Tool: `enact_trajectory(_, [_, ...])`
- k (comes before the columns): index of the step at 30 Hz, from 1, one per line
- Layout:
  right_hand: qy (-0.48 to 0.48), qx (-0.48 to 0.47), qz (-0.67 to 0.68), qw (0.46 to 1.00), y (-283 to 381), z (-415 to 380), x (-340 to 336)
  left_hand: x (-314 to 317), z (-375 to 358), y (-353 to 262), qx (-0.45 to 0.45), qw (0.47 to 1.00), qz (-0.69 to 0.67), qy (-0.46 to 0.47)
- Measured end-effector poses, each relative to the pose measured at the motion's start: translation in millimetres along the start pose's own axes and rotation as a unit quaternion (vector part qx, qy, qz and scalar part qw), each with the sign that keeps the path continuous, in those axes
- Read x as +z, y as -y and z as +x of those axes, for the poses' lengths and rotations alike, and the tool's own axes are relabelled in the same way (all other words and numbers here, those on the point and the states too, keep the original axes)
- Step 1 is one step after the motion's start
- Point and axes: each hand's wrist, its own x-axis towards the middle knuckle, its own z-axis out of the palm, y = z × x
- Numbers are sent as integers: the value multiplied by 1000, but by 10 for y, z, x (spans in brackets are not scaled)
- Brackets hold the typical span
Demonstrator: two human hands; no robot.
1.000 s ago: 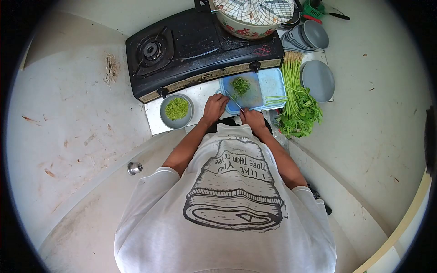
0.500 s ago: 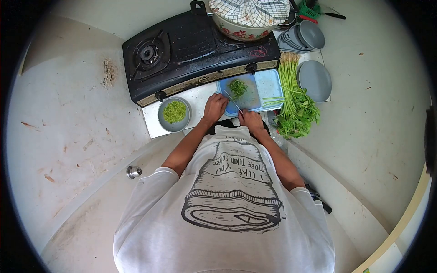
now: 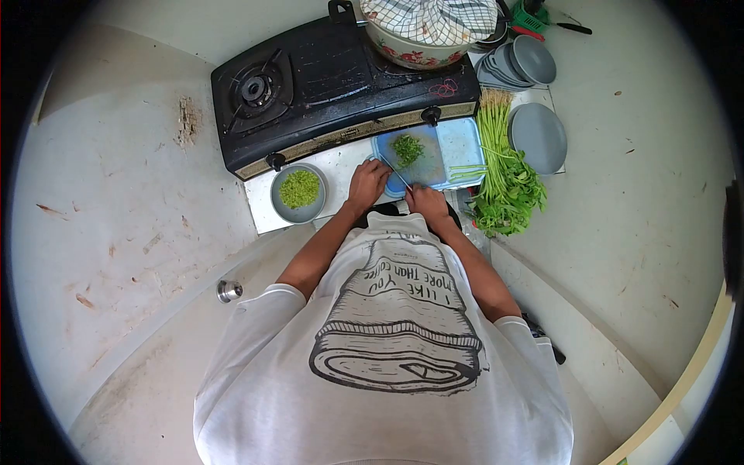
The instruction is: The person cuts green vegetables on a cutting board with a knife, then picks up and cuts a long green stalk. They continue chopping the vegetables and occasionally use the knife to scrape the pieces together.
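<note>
My right hand [image 3: 427, 201] is wrapped round the handle of a knife [image 3: 397, 173], whose blade slants up and left over the blue cutting board [image 3: 432, 164]. My left hand [image 3: 370, 183] is closed at the board's left edge, near the blade tip; what its fingers hold, if anything, is too small to make out. Chopped green leaves [image 3: 407, 150] lie in a small heap on the board, above the blade. A few pale green stems [image 3: 467, 172] rest on the blue tray [image 3: 463, 139] at the right.
A grey bowl [image 3: 320, 204] of chopped greens stands left. Behind the board is a black gas stove [image 3: 333, 70] with a cloth-covered pot [image 3: 418, 55]. Leafy stalks [image 3: 508, 182], a grey plate [image 3: 538, 139] and stacked grey bowls [image 3: 532, 60] are at the right.
The whole view has shifted slightly. Both hands and the knife keep nearly the same places at the board; nothing has visibly been taken up or let go.
</note>
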Motion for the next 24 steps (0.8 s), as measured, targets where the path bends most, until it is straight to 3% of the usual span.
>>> enact_trajectory(7, [19, 34, 5, 999, 17, -48, -108, -29, 32, 6, -2, 1000, 17, 21])
enact_trajectory(24, [14, -3, -3, 1000, -24, -8, -36, -19, -19, 9, -1, 1000, -21, -5])
